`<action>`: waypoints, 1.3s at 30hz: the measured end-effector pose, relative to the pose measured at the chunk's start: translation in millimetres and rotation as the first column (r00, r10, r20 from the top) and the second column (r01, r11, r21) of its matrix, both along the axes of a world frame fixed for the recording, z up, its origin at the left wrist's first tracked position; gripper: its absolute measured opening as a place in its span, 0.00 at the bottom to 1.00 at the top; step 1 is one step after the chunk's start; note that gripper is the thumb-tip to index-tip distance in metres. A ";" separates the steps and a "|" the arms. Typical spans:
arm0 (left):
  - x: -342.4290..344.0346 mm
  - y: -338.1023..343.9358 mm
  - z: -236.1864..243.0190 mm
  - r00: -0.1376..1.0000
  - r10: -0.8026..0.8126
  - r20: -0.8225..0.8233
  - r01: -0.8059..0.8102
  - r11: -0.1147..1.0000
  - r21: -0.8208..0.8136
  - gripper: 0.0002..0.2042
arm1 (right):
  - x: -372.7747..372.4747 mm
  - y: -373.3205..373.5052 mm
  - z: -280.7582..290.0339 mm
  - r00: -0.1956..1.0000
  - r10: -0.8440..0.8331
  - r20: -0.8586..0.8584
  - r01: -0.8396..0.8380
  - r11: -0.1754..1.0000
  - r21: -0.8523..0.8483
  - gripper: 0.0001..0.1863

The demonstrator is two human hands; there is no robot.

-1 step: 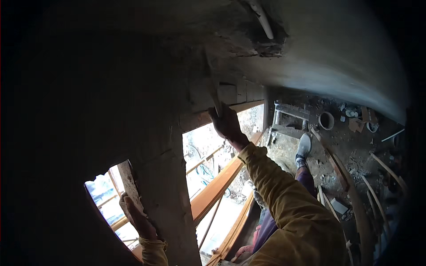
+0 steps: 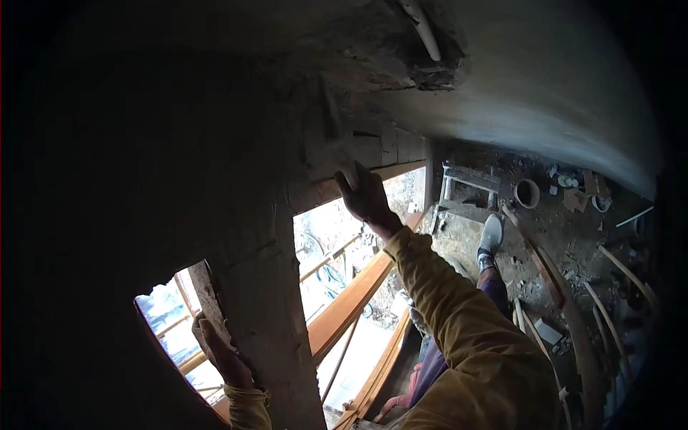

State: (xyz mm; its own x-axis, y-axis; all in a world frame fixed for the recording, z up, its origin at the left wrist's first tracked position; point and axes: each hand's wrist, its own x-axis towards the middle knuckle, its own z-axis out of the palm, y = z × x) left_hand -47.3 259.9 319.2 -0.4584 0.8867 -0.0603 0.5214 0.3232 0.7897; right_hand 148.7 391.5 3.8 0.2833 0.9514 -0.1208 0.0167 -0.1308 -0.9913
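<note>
My right hand (image 2: 367,199) is raised at the wall above the window opening. Its fingers are wrapped round the pale handle of a hand tool with a dark, narrow head (image 2: 330,115); the head is blurred in the dim light, so its exact kind is unclear. The grey wall (image 2: 365,150) lies right by the tool. Lower left, my left hand (image 2: 221,351) grips the rough edge of the upright pillar (image 2: 269,315) beside a smaller opening, thumb on the near face, the other fingers mostly hidden.
Orange-brown wooden frame bars (image 2: 351,301) cross the bright opening. On the rubble-strewn floor stand a small wooden trestle (image 2: 469,190) and a round bucket (image 2: 527,194). Long wooden poles (image 2: 534,258) lie at right. A white pipe (image 2: 423,32) protrudes from broken plaster overhead.
The tool's head has tipped slightly left and down at my right hand, which has barely moved. My left hand stays on the pillar edge.
</note>
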 end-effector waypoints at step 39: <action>-2.9 -3.8 -3.1 0.976 0.017 -0.215 -0.001 0.997 0.072 0.25 | 6.8 0.6 -93.4 0.991 0.086 0.102 -0.079 0.994 -0.075 0.18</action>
